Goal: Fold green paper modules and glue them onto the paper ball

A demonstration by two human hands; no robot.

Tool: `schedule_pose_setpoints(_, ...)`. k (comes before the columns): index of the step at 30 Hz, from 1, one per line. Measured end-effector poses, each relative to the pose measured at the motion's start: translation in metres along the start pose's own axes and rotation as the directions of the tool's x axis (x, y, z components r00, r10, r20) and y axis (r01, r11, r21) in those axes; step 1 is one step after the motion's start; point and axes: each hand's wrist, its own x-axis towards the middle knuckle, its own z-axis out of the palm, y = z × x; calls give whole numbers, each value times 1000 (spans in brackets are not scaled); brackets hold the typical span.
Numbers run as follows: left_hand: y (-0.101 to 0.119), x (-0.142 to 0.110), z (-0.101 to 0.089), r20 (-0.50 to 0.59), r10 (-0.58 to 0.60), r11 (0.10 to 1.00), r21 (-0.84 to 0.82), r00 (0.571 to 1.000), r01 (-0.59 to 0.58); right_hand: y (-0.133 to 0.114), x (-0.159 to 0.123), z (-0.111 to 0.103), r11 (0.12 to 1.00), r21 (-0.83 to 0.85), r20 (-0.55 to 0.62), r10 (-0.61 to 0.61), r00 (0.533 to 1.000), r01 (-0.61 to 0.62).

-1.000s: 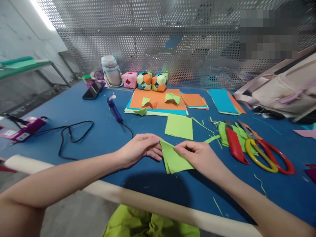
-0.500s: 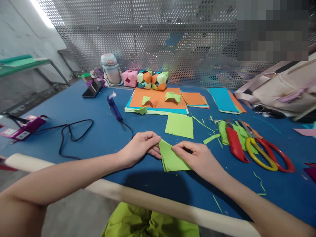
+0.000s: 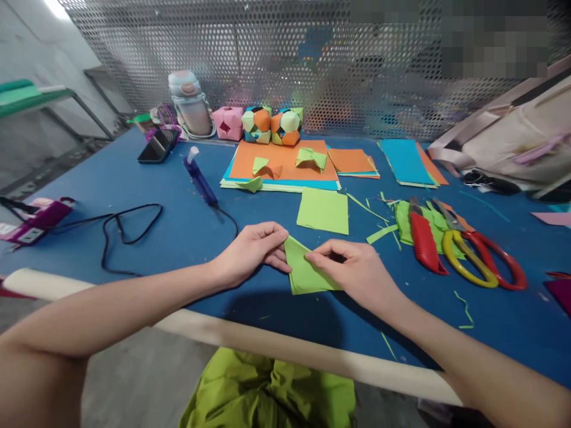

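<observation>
Low over the blue table, both hands hold a folded sheet of light green paper (image 3: 301,270). My left hand (image 3: 256,252) pinches its upper left corner between thumb and fingers. At the upper right edge my right hand (image 3: 354,267) grips the same sheet, its fingers closed, covering that side. Just beyond lies a square stack of green paper (image 3: 323,211). Farther back, folded green and orange paper pieces (image 3: 312,158) rest on a larger orange sheet (image 3: 285,153).
Right of my hands lie a red-handled cutter (image 3: 426,241) and scissors (image 3: 473,255) over green scraps. A blue glue gun (image 3: 199,181) with its cord is at the left. Paper cubes (image 3: 256,125) and a bottle (image 3: 191,104) line the back by a perforated metal panel (image 3: 267,53).
The camera view has tilted slightly down, so everything appears a little higher. Both hands keep hold of the green paper, with almost no shift of the fingers.
</observation>
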Motion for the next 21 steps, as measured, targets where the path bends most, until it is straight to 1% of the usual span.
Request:
schedule_pose_setpoints(5, -1, 2, -1, 14, -8, 1000, -2, 1000, 8, 4, -1, 1, 992, -91, 12, -85, 996, 86)
schedule_pose_setpoints(10, -1, 2, -3, 16, -1, 1000, -14, 1000, 2, 6, 1, -1, 980, -157, 116, -103, 988, 121)
schedule_pose_setpoints(12, -1, 3, -4, 8, -4, 1000, -16, 1000, 4, 6, 1, -1, 978, -162, 141, -111, 984, 133)
schedule_pose_setpoints(14, -1, 3, -3, 0, -11, 1000, -14, 1000, 11, 7, 1, -1, 978, -157, 130, -120, 984, 139)
schedule_pose_setpoints(21, -1, 3, -3, 0, -31, 1000, 3, 1000, 31, 7, -2, 2, 979, -144, 25, -143, 989, 145)
